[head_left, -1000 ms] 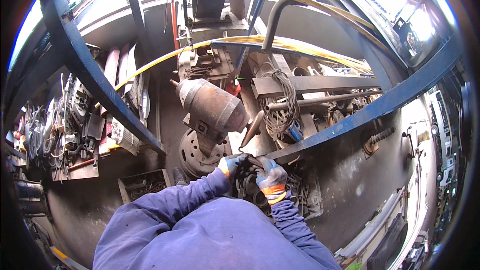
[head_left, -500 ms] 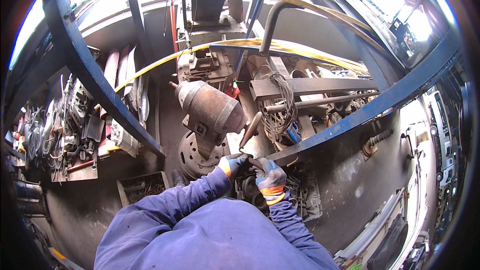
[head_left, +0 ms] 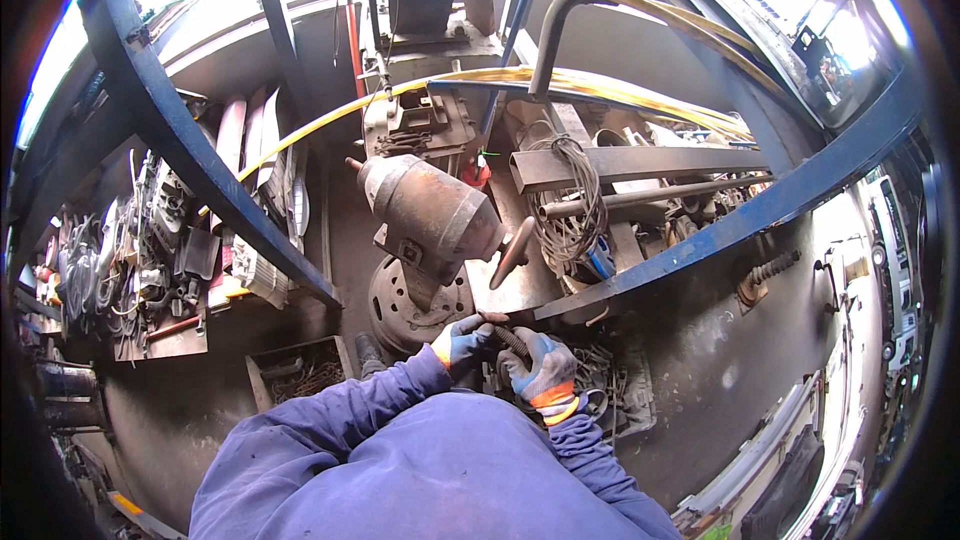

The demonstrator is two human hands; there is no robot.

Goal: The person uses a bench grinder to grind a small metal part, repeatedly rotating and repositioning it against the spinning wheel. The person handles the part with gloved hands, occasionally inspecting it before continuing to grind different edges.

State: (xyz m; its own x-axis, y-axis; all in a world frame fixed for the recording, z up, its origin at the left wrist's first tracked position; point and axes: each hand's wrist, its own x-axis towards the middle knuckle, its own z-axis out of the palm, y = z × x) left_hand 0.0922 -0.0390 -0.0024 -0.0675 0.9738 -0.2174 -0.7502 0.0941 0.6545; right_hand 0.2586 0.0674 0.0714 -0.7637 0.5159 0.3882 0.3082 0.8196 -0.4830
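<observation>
Right hand (head_left: pixel 541 364) gripping dark ribbed piece (head_left: pixel 511 341) — one end hidden, left hand (head_left: pixel 462 342) curled — its hold unclear

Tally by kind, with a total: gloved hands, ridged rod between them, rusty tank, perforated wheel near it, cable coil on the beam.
Gloved left hand and right hand: 2
Ridged rod: 1
Rusty tank: 1
Perforated wheel: 1
Cable coil: 1
Total: 6

Grey floor (head_left: pixel 690 360) with pale patches at lower right, blue steel beam (head_left: pixel 200 168) slanting through upper left, second blue beam (head_left: pixel 740 227) at right, grey wall (head_left: pixel 640 50) upper centre, white daylight along top edge
</observation>
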